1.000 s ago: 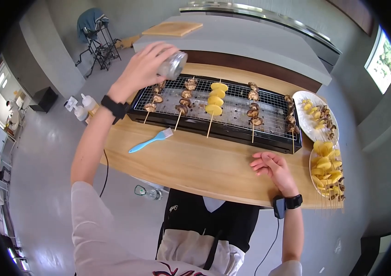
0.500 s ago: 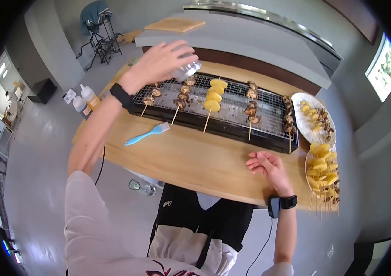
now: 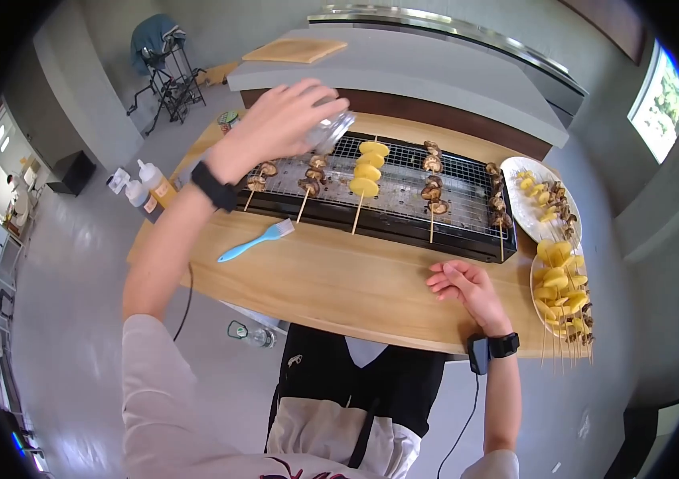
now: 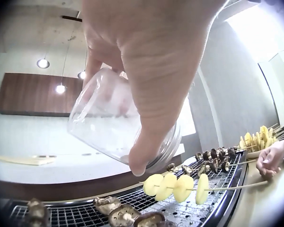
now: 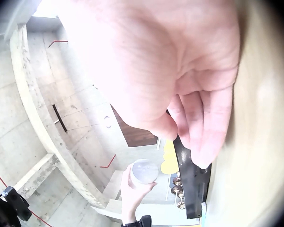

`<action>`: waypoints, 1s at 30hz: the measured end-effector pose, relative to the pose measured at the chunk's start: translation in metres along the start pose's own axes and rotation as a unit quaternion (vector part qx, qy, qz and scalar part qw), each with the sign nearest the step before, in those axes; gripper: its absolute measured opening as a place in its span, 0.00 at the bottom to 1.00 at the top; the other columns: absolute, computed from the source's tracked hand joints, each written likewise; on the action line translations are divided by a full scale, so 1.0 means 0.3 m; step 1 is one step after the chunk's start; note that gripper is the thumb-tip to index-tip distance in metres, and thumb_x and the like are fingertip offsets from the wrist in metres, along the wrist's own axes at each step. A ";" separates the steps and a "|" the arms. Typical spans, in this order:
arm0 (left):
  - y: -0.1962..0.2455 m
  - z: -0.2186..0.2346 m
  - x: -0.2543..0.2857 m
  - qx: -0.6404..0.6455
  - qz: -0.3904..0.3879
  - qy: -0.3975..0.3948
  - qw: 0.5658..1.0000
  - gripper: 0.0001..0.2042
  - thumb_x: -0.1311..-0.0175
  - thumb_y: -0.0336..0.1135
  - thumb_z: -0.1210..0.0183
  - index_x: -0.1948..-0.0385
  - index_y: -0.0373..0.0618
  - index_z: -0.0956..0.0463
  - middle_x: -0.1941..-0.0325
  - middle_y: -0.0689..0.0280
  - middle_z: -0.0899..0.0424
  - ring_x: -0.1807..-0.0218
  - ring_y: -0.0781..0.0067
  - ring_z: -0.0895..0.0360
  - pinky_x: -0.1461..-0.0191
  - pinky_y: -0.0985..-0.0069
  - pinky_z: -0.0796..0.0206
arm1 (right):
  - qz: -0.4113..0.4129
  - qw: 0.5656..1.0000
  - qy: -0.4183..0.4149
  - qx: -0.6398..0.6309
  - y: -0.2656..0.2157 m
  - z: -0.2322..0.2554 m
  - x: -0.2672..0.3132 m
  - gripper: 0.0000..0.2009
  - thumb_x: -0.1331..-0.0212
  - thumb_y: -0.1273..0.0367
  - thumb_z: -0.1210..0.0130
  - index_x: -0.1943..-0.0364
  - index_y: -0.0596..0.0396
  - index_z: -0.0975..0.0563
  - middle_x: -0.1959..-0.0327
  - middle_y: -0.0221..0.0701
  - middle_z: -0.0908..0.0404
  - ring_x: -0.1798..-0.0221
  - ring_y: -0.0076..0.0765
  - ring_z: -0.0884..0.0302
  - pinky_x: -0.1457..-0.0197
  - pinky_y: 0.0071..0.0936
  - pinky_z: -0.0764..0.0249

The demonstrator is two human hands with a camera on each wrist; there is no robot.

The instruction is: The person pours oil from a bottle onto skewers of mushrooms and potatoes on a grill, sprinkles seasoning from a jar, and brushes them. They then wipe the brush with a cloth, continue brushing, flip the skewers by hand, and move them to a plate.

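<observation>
My left hand grips a clear jar, tilted with its lid end down, above the left half of a black grill. In the left wrist view the thumb presses near the lid of the jar, and whitish powder clouds its inside. Below it lie mushroom skewers and a skewer of yellow potato slices. More mushroom skewers sit on the right half. My right hand rests on the table in front of the grill, fingers loosely bent around nothing.
A blue brush lies before the grill. At the right, a white plate carries skewers, with a heap of potato skewers nearer the front edge. Squeeze bottles stand at the left. A cable hangs from the right wrist.
The left hand has moved the jar to the right, from above the left mushroom skewers toward the potato skewer. The right hand has stayed on the table.
</observation>
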State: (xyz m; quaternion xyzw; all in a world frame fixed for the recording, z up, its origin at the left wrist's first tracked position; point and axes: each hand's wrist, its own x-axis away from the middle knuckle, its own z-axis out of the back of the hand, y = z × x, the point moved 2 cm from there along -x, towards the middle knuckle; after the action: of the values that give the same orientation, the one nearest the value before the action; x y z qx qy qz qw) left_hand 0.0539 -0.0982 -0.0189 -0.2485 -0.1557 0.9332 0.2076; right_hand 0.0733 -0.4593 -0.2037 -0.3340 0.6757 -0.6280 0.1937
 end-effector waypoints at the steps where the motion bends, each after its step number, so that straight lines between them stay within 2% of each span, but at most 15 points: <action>1: -0.014 -0.033 -0.026 0.005 0.010 0.013 1.000 0.36 0.61 0.31 0.30 0.41 0.52 0.31 0.40 0.67 0.28 0.35 0.62 0.34 0.39 0.64 0.34 | 0.002 1.000 0.001 -0.004 0.007 0.003 0.000 0.16 0.29 0.64 0.51 0.51 0.66 0.23 0.61 0.37 0.16 0.61 0.27 0.19 0.55 0.24 0.23; 6: 0.072 -0.094 -0.125 0.099 0.054 0.009 0.994 0.37 0.63 0.29 0.29 0.42 0.52 0.31 0.42 0.67 0.26 0.35 0.62 0.34 0.37 0.62 0.36 | -0.001 1.000 0.026 -0.002 0.000 0.007 0.010 0.16 0.29 0.64 0.51 0.51 0.66 0.23 0.62 0.36 0.17 0.61 0.27 0.19 0.55 0.24 0.23; 8: 0.082 -0.103 -0.148 -0.067 0.034 0.016 0.997 0.36 0.63 0.28 0.29 0.43 0.54 0.31 0.43 0.68 0.26 0.35 0.64 0.34 0.32 0.59 0.42 | 0.012 1.000 0.005 -0.022 0.003 0.004 0.003 0.16 0.29 0.64 0.51 0.51 0.66 0.23 0.62 0.36 0.16 0.61 0.27 0.19 0.55 0.23 0.22; 9: 0.063 -0.124 -0.161 -0.128 0.002 0.055 0.990 0.36 0.62 0.28 0.29 0.44 0.55 0.31 0.44 0.70 0.26 0.35 0.66 0.34 0.28 0.56 0.48 | 0.012 1.000 0.004 -0.023 0.001 0.003 0.005 0.16 0.29 0.64 0.51 0.51 0.65 0.23 0.61 0.36 0.17 0.60 0.27 0.19 0.55 0.23 0.22; 13: 0.084 -0.090 -0.158 -0.127 -0.019 0.088 0.988 0.35 0.62 0.28 0.29 0.44 0.57 0.31 0.44 0.72 0.26 0.35 0.67 0.34 0.27 0.55 0.51 | 0.020 1.000 0.006 -0.008 0.003 0.010 0.001 0.16 0.29 0.64 0.50 0.51 0.65 0.23 0.61 0.37 0.17 0.60 0.27 0.19 0.55 0.23 0.22; 16: 0.144 -0.071 -0.132 -0.125 -0.076 0.056 0.988 0.34 0.63 0.28 0.28 0.46 0.58 0.29 0.44 0.72 0.26 0.34 0.67 0.34 0.25 0.54 0.53 | 0.023 1.000 0.005 -0.017 0.009 0.018 -0.003 0.16 0.30 0.64 0.50 0.51 0.65 0.23 0.61 0.38 0.17 0.61 0.28 0.18 0.55 0.23 0.21; 18: 0.175 -0.014 -0.107 -0.096 -0.091 0.043 0.990 0.24 0.52 0.27 0.35 0.49 0.56 0.27 0.47 0.70 0.23 0.36 0.66 0.32 0.27 0.54 0.48 | 0.020 0.999 0.001 -0.026 0.017 0.015 -0.002 0.16 0.30 0.64 0.50 0.51 0.65 0.23 0.61 0.38 0.16 0.61 0.28 0.18 0.55 0.24 0.21; 19: 0.176 -0.014 -0.093 -0.095 -0.101 0.041 0.989 0.24 0.52 0.27 0.35 0.49 0.56 0.27 0.47 0.70 0.23 0.36 0.66 0.32 0.27 0.54 0.48 | 0.022 0.999 0.006 -0.034 0.017 0.017 -0.002 0.16 0.30 0.64 0.50 0.51 0.65 0.23 0.61 0.38 0.16 0.61 0.28 0.18 0.55 0.24 0.21; 21: 0.150 -0.013 -0.087 -0.031 -0.054 0.039 0.997 0.27 0.56 0.28 0.33 0.48 0.56 0.27 0.45 0.69 0.24 0.36 0.65 0.33 0.29 0.57 0.46 | 0.011 0.999 -0.006 -0.036 0.015 0.017 -0.002 0.15 0.29 0.66 0.52 0.51 0.66 0.24 0.60 0.39 0.17 0.60 0.29 0.19 0.55 0.24 0.22; 22: 0.152 -0.006 -0.086 -0.026 -0.072 0.033 0.996 0.27 0.56 0.28 0.33 0.48 0.56 0.27 0.45 0.69 0.24 0.36 0.65 0.33 0.29 0.57 0.46 | 0.012 0.999 0.006 -0.051 0.019 0.014 0.003 0.15 0.29 0.66 0.52 0.51 0.66 0.24 0.60 0.39 0.17 0.60 0.29 0.19 0.55 0.24 0.22; 24: 0.140 0.019 -0.093 0.046 0.028 0.016 0.998 0.31 0.60 0.28 0.31 0.46 0.54 0.27 0.44 0.68 0.24 0.36 0.63 0.33 0.31 0.59 0.44 | 0.010 0.999 -0.001 -0.037 0.010 0.014 -0.001 0.15 0.29 0.66 0.52 0.51 0.66 0.24 0.60 0.39 0.17 0.60 0.29 0.19 0.54 0.25 0.22; 25: 0.141 0.022 -0.108 0.071 0.042 0.025 0.996 0.32 0.61 0.27 0.31 0.46 0.53 0.27 0.44 0.68 0.24 0.36 0.62 0.33 0.34 0.61 0.41 | 0.010 0.999 -0.013 -0.034 0.008 0.016 0.002 0.16 0.29 0.64 0.51 0.50 0.64 0.24 0.59 0.38 0.17 0.59 0.29 0.19 0.52 0.25 0.22; 26: 0.133 0.000 -0.122 0.071 0.040 0.026 0.996 0.32 0.61 0.27 0.31 0.46 0.53 0.27 0.44 0.68 0.24 0.36 0.62 0.33 0.34 0.61 0.41 | 0.011 0.999 -0.012 -0.035 0.009 0.017 0.004 0.16 0.29 0.64 0.51 0.50 0.64 0.24 0.59 0.38 0.17 0.59 0.29 0.19 0.52 0.25 0.22; 28: 0.117 -0.048 -0.152 -0.098 -0.033 0.043 0.994 0.38 0.64 0.26 0.30 0.41 0.53 0.31 0.41 0.67 0.27 0.35 0.62 0.34 0.34 0.62 0.41 | 0.010 1.000 -0.011 -0.026 0.010 0.015 0.001 0.16 0.29 0.64 0.51 0.51 0.65 0.24 0.60 0.37 0.17 0.59 0.28 0.19 0.52 0.25 0.22; 30: 0.108 -0.068 -0.171 -0.085 -0.022 0.033 0.996 0.38 0.63 0.25 0.31 0.41 0.52 0.31 0.41 0.67 0.27 0.35 0.62 0.34 0.35 0.62 0.40 | 0.014 1.000 -0.009 -0.023 0.005 0.015 -0.008 0.16 0.29 0.64 0.51 0.51 0.65 0.24 0.60 0.37 0.17 0.59 0.28 0.19 0.52 0.25 0.22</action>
State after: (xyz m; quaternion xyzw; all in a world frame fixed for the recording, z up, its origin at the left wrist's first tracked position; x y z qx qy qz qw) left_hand 0.0952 -0.1461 -0.0281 -0.2921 -0.2331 0.9032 0.2111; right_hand 0.0777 -0.4610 -0.2062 -0.3342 0.6927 -0.6068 0.2006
